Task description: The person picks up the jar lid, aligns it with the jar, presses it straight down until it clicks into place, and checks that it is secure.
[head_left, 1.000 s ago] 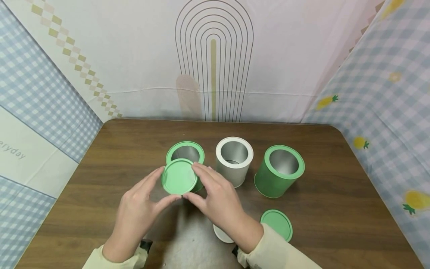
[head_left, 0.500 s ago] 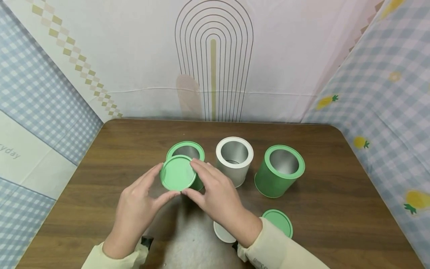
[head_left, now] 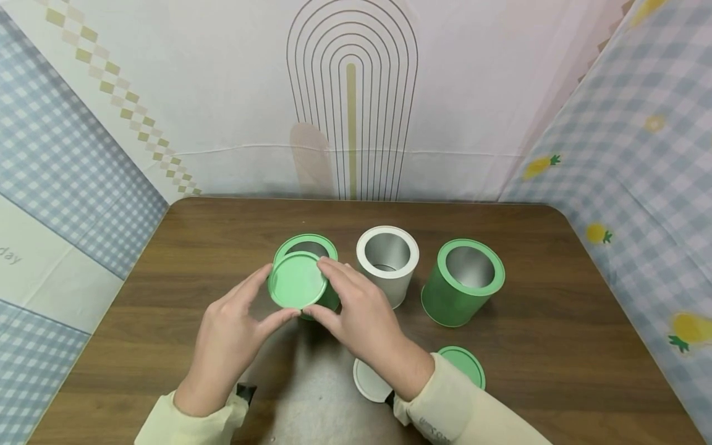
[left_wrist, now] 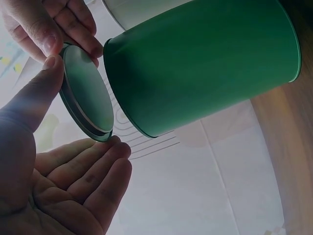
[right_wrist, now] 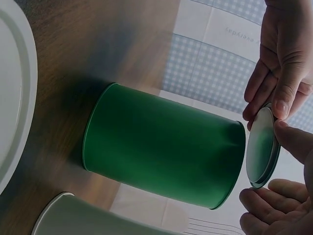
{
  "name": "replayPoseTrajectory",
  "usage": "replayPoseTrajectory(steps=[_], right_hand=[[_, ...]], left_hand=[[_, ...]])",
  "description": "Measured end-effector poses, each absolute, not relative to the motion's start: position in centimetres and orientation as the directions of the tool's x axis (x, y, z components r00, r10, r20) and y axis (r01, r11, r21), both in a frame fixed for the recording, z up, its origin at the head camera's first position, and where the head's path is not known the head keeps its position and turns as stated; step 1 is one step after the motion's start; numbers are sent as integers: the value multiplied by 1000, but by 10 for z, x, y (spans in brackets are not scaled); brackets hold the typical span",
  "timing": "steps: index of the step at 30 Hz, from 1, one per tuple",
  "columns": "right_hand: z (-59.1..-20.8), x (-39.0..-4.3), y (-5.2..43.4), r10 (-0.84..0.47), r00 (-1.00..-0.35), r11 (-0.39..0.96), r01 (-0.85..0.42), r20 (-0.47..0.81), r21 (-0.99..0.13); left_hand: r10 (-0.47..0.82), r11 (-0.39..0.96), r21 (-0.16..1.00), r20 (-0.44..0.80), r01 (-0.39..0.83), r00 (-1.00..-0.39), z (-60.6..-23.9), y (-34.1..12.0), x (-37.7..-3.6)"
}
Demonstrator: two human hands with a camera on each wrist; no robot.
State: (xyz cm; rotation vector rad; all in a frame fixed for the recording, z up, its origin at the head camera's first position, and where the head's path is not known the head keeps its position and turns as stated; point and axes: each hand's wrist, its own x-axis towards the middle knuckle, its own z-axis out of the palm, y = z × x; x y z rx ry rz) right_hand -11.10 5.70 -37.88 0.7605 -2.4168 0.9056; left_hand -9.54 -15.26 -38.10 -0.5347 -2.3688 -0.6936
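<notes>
On the brown bench (head_left: pixel 167 290) we see three open tins and lots of bare wood around them. Our right hand (head_left: pixel 361 318) hides part of the white lid (head_left: pixel 369 383). Both grips pinch the green lid (head_left: pixel 296 280) by its rim, left hand (head_left: pixel 225 340) too, tilted just above the left green tin (head_left: pixel 332 250), not yet on it.

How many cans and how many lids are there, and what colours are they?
Green cans: 2, the left green can and the right green can
White cans: 1, the white can
Green lids: 2, the held green lid and the green lid on the table
White lids: 1, the white lid
Total: 6
</notes>
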Motion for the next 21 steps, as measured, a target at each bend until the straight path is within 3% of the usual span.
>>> replayPoseTrajectory(steps=[21], right_hand=[[-383,-122,59,-323,-779,648,-596,537,-475]], left_hand=[[220,779,362,606,512,-764,-380,-149,-107]])
